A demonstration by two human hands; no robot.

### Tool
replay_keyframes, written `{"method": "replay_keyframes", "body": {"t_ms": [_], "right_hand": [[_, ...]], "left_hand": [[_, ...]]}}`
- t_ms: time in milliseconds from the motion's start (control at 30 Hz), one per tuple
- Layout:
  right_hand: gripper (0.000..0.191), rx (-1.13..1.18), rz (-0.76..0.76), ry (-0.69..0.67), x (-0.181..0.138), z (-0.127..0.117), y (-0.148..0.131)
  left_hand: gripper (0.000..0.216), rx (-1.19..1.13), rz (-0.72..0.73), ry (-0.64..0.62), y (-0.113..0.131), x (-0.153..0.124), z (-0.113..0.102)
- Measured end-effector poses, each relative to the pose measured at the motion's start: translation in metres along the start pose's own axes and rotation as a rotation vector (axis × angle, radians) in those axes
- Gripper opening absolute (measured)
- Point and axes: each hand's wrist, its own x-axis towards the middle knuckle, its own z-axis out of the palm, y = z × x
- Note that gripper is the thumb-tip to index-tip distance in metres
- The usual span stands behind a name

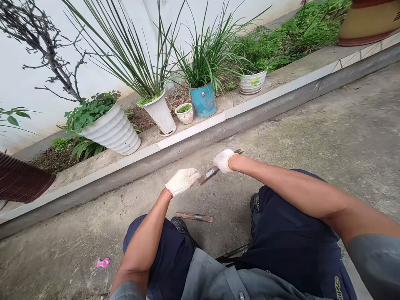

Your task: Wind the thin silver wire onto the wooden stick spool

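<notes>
Both my hands wear white knit gloves. My right hand (pixel 223 160) is closed around the wooden handle of a small tool (pixel 210 173) with a metal ferrule, held above the concrete ground. My left hand (pixel 182 181) is closed on the tool's other end, which is hidden under the glove. A second tool (pixel 193 216) with a wooden handle and metal band lies on the ground between my feet. I am crouched, my knees in dark shorts on either side.
A raised tiled kerb (pixel 190 131) runs across ahead, carrying white pots (pixel 114 131), a tall white pot (pixel 161 114), a blue pot (pixel 203 100) and small bowls. A brown pot (pixel 18 181) stands at the left edge. A pink scrap (pixel 103 262) lies on the concrete.
</notes>
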Motion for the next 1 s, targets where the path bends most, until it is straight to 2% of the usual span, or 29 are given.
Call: {"method": "replay_keyframes", "body": {"t_ms": [100, 167, 233, 300, 367, 433, 500, 567, 667, 733, 867, 933, 1000], "right_hand": [[0.023, -0.03, -0.211, -0.149, -0.01, 0.002, -0.004], [0.022, 0.137, -0.333, -0.271, -0.02, 0.0, -0.002], [0.025, 0.353, -0.396, -0.332, -0.028, -0.005, 0.002], [0.028, 0.535, -0.416, -0.248, -0.034, -0.012, 0.006], [0.032, 0.663, -0.386, -0.054, -0.032, -0.019, 0.009], [0.035, 0.713, -0.284, 0.151, -0.025, -0.026, 0.012], [0.037, 0.645, -0.127, 0.313, -0.013, -0.032, 0.016], [0.037, 0.506, 0.044, 0.42, 0.0, -0.036, 0.023], [0.036, 0.319, 0.21, 0.465, 0.018, -0.036, 0.036], [0.033, 0.216, 0.242, 0.407, 0.026, -0.034, 0.044], [0.038, 0.04, 0.2, 0.162, 0.031, -0.029, 0.045], [0.033, -0.001, 0.112, 0.042, 0.027, -0.025, 0.039], [0.025, 0.041, -0.039, -0.082, 0.019, -0.023, 0.033]], "left_hand": [[0.04, 0.006, -0.027, 0.051, -0.003, 0.001, -0.002], [0.039, -0.018, -0.03, 0.086, -0.004, 0.002, -0.002], [0.036, -0.054, -0.022, 0.104, -0.005, 0.004, -0.002], [0.033, -0.082, -0.018, 0.094, -0.005, 0.006, -0.002], [0.034, -0.096, -0.045, 0.085, -0.003, 0.008, -0.002], [0.039, -0.109, -0.053, 0.083, 0.0, 0.009, -0.002], [0.042, -0.121, -0.044, 0.079, 0.005, 0.009, -0.002], [0.04, -0.108, -0.03, 0.054, 0.01, 0.01, -0.002], [0.041, -0.067, -0.034, 0.014, 0.014, 0.013, -0.002], [0.041, -0.049, -0.019, 0.005, 0.012, 0.018, -0.005], [0.035, -0.011, -0.031, 0.042, 0.005, 0.032, -0.026], [0.035, 0.033, -0.015, 0.052, 0.0, 0.04, -0.04], [0.033, 0.053, -0.017, 0.063, -0.007, 0.048, -0.05]]}}
